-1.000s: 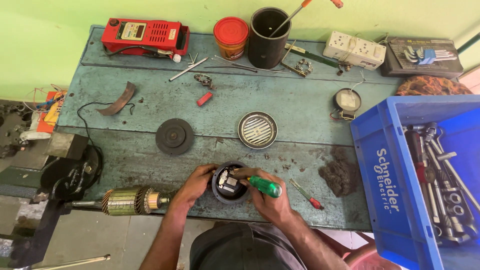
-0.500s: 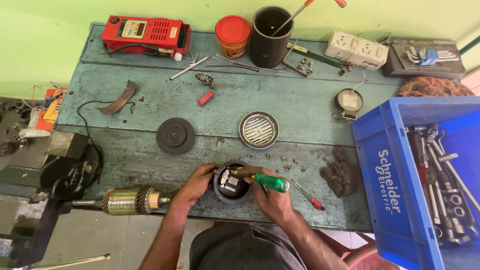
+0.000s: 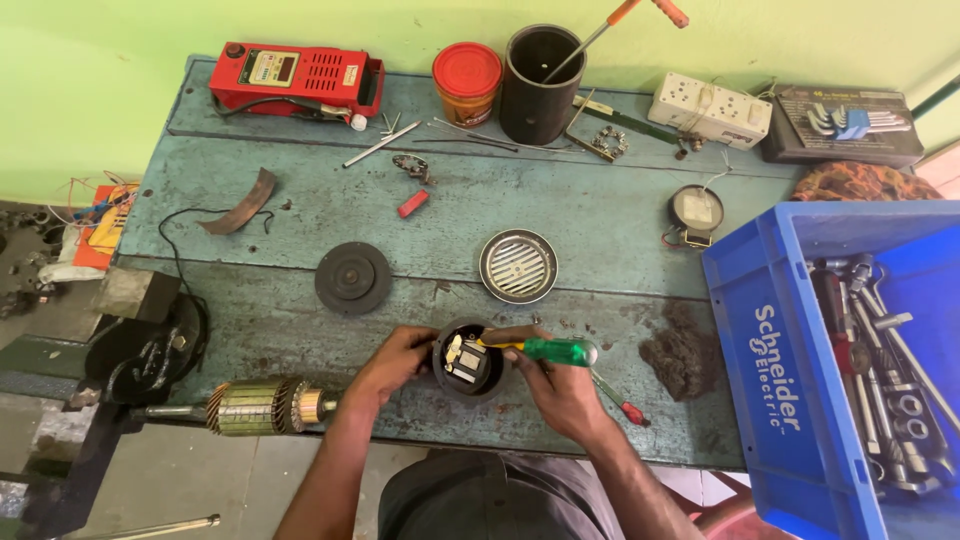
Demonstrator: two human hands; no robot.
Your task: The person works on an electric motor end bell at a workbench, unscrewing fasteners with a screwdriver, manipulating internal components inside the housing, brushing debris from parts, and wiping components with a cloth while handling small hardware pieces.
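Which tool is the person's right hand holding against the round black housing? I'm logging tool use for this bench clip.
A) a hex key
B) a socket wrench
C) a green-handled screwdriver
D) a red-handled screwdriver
C: the right hand grips a green-handled screwdriver whose tip reaches into the round black housing, which the left hand steadies; a small red-handled screwdriver lies unused on the bench beside it.

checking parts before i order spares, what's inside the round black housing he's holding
Inside the round black housing sit pale and metal fittings, with the green-handled screwdriver tip poking in. The left hand and right hand cover its sides; the bottom is hidden.
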